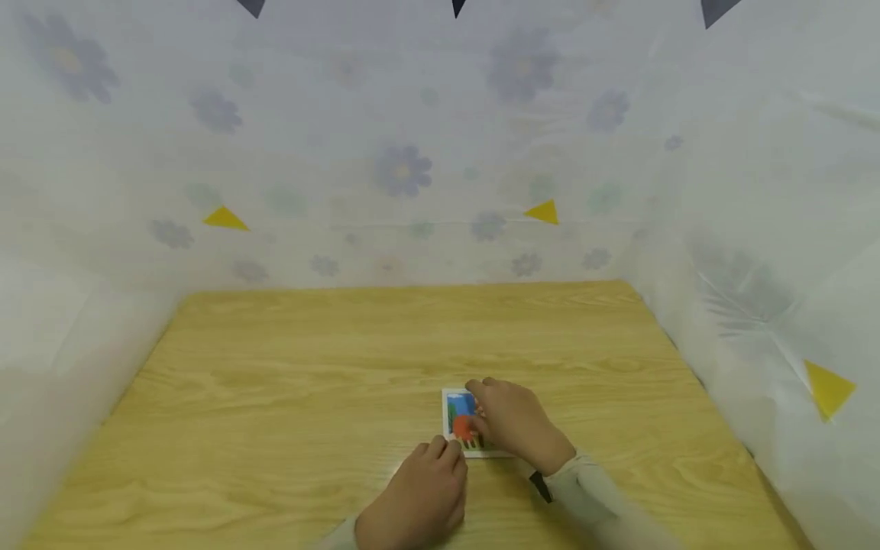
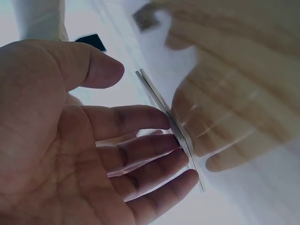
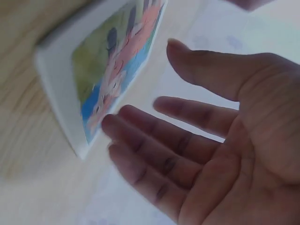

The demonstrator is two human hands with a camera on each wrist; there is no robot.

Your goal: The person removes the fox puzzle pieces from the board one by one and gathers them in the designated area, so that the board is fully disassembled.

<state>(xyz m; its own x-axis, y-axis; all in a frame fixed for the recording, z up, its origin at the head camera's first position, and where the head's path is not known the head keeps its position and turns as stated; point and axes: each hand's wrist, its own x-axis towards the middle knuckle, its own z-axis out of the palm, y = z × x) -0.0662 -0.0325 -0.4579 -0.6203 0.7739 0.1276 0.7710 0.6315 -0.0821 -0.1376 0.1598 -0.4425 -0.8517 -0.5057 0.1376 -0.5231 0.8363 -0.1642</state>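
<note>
A small picture card [image 1: 462,425] with a white border lies flat on the wooden table, its right part hidden behind my right hand. Its print shows blue sky, a green tree and an orange-red animal. Fingertips of my left hand [image 1: 425,489] touch the card's lower left edge. In the left wrist view the left hand [image 2: 136,154] has extended fingers against the thin card edge [image 2: 154,96], thumb apart. My right hand [image 1: 517,420] is over the card's right side. The right wrist view shows loosely bent fingers of the right hand [image 3: 201,131] by the picture card [image 3: 61,84], gripping nothing.
The wood-grain table [image 1: 309,367] extends around the card. Pale flowered sheeting [image 1: 412,114] encloses it at the back and sides, with yellow triangles [image 1: 828,389] on it. A dark band [image 1: 541,486] shows at the right sleeve.
</note>
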